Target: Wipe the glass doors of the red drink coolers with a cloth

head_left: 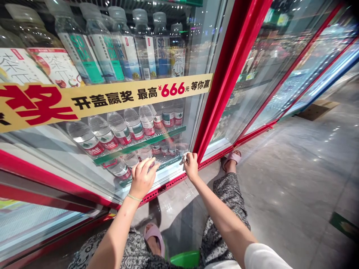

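My left hand (143,178), with a pale band at the wrist, is at the lower part of the glass door (193,112). Its fingers are bent and apart, and it holds nothing. Near the door's lower right corner, beside the red frame (209,123), my right hand (192,167) is closed on a small crumpled whitish wad (184,158), perhaps a tissue or cloth. The wad is at the glass. Behind the door, water bottles (134,125) with red-and-white labels stand on a green-edged shelf (140,145).
A yellow banner (131,95) crosses the door, with soda water bottles (97,45) above it. More red-framed doors (252,86) continue to the right. Between my feet is a green object (185,258), partly hidden. Flattened cardboard (316,109) lies on the grey floor (288,175).
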A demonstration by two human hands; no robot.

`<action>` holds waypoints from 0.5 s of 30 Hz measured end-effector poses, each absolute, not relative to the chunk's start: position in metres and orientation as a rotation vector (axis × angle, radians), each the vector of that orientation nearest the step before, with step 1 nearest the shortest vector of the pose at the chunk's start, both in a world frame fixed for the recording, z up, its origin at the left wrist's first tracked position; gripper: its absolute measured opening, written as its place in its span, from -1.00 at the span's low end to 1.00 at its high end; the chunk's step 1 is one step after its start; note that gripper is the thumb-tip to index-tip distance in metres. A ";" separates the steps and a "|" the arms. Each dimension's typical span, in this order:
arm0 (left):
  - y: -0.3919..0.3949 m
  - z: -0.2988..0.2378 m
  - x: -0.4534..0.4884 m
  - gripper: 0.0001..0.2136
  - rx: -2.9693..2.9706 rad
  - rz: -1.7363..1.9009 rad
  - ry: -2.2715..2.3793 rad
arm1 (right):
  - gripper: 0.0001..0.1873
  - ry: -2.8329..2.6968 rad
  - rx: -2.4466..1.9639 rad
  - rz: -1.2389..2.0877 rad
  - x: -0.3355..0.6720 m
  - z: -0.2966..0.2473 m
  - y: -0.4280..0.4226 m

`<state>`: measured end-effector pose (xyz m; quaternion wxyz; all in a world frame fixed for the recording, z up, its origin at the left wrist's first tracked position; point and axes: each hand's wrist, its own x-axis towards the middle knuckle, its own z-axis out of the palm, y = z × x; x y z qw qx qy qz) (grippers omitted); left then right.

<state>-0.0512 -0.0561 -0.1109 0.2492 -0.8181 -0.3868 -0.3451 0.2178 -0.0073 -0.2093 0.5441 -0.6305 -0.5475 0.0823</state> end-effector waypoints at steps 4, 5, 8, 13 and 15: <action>-0.060 -0.114 -0.056 -0.71 -2.244 -0.923 -1.062 | -0.69 -1.322 -1.406 0.154 0.215 -0.177 0.008; -0.061 -0.115 -0.058 -0.71 -2.244 -0.922 -1.064 | -0.68 -1.333 -1.375 0.143 0.216 -0.171 0.012; -0.061 -0.118 -0.061 -0.72 -2.247 -0.910 -1.076 | -0.70 -1.347 -1.340 0.152 0.217 -0.173 0.014; -0.061 -0.123 -0.064 -0.72 -2.252 -0.886 -1.097 | -0.73 -1.285 -1.421 0.197 0.215 -0.210 -0.002; -0.061 -0.124 -0.064 -0.71 -2.257 -0.884 -1.096 | -0.69 -1.280 -1.423 0.193 0.215 -0.209 0.001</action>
